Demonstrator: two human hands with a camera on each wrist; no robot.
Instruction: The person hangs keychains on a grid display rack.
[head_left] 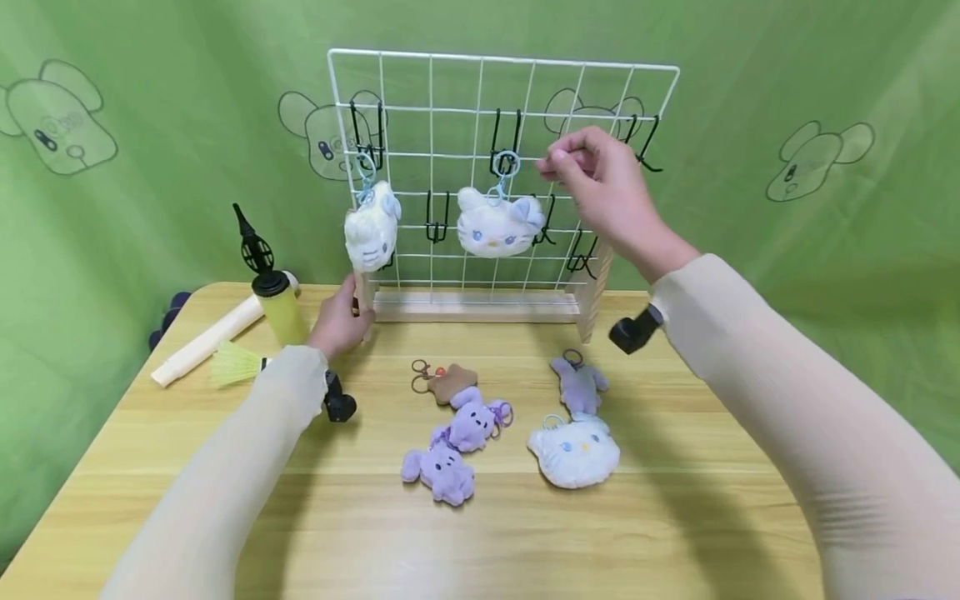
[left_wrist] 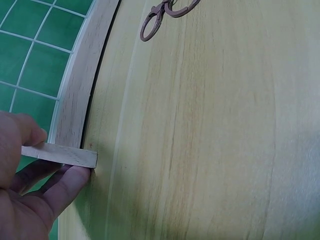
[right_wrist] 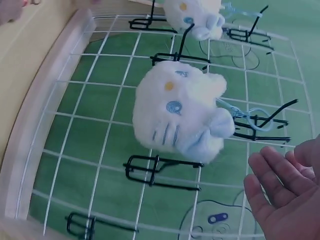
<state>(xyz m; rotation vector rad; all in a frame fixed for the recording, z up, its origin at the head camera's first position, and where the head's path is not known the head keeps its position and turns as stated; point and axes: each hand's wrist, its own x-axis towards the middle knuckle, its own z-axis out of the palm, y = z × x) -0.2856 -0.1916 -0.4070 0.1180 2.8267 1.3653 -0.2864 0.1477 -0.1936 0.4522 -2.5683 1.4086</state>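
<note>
My left hand (head_left: 342, 321) grips the upright wooden side piece (left_wrist: 75, 155) of a white wire grid rack (head_left: 480, 60), thumb on one face and fingers on the other. Beside the rack's upper middle is my right hand (head_left: 606, 179), its fingers loosely bent with nothing in them. Just left of it, a white cat-head plush keychain (head_left: 498, 225) with a blue bow hangs by its light blue ring (head_left: 507, 163) on a black hook (right_wrist: 260, 132). A second white cat plush keychain (head_left: 371, 229) hangs at the rack's left, turned sideways.
Several black hooks (head_left: 437, 218) sit on the grid. On the table (head_left: 360, 517) lie two lilac plush keychains (head_left: 442, 471), a brown star-shaped one (head_left: 452, 384), a greyish-purple one (head_left: 581, 387) and a white cat one (head_left: 576, 454). A yellow bottle (head_left: 279, 308), shuttlecock (head_left: 238, 364) and pale roll (head_left: 206, 342) are left.
</note>
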